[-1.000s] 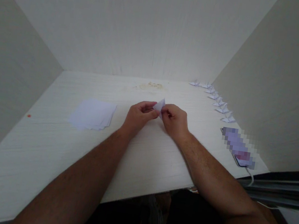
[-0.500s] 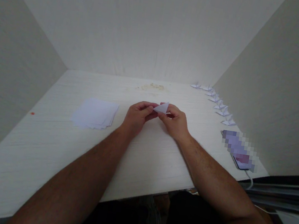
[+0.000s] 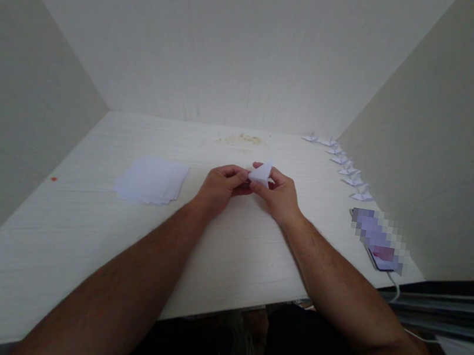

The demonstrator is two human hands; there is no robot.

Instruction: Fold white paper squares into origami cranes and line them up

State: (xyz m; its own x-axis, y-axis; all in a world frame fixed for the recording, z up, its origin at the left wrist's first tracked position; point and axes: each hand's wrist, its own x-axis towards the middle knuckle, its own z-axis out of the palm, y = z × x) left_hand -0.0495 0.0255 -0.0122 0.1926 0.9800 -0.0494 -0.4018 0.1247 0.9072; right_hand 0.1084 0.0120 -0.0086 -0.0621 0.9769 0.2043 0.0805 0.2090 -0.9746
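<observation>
A small folded piece of white paper [image 3: 260, 173] is held above the middle of the table, between both hands. My left hand [image 3: 221, 186] pinches its left corner with thumb and fingers. My right hand [image 3: 279, 194] grips the right side, the thumb along the lower edge and fingers behind. One pointed flap stands up at the top right, and a fold shows across the paper. Fingers cover part of the paper's lower and back side.
A stack of white paper sheets [image 3: 154, 180] lies on the left of the white table [image 3: 242, 261]. Several folded paper cranes [image 3: 361, 193] line the right edge. Nearer me is a phone [image 3: 376, 240] with a white cable [image 3: 396, 287]. Walls enclose the back and sides.
The folded paper has opened out a little, its right side now showing a second face. Both hands have shifted slightly right, still holding it.
</observation>
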